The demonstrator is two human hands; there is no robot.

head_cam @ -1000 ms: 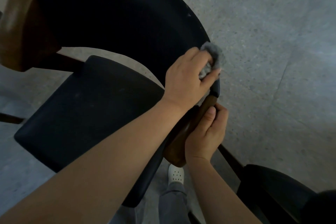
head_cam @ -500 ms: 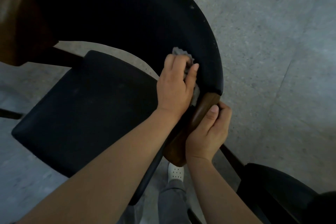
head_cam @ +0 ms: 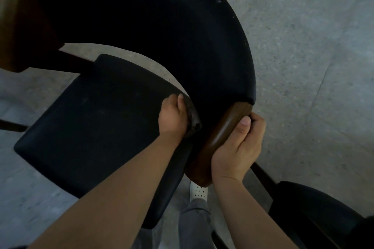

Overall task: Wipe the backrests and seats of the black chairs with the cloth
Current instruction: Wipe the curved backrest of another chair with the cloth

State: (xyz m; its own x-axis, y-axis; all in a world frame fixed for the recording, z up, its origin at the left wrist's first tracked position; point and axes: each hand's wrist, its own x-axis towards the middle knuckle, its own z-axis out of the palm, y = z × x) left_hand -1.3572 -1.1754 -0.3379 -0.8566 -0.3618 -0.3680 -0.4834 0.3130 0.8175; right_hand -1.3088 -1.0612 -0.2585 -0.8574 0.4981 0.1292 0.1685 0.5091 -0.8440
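**Head view of one black chair during wiping, seen from above.** The curved black backrest (head_cam: 162,26) is shown arching over the black seat (head_cam: 97,127), with grey floor (head_cam: 303,66) visible through the gap between them.

The left hand (head_cam: 174,119) is seen at the rear right corner of the seat. Its fingers are curled round the cloth (head_cam: 193,120), which is bunched and held against the seat edge, just below the lower end of the backrest. The cloth lies in shadow and appears dark, so it cannot be told how much of it touches the padding.

The right hand (head_cam: 238,143) is closed round the brown wooden armrest end (head_cam: 220,141), with the thumb laid along the top. The chair is judged to be steadied by this hold. A matching wooden end (head_cam: 12,16) is visible at the far left of the backrest.

**Progress.** The step in hand is judged to be work at the junction of backrest and seat. Pale specks (head_cam: 218,1) are visible near the upper rim of the backrest, and faint dusty marks can be made out on the seat. Neither surface can therefore be read as finished. Most of the seat is judged to be left to wipe.

A second black chair (head_cam: 315,208) is partly shown at the lower right. No hand or cloth is on it, and its backrest and seat are taken as work not yet done. Whether further chairs exist cannot be told.

A white shoe (head_cam: 199,191) and a grey trouser leg (head_cam: 194,220) are seen on the floor between the two chairs.
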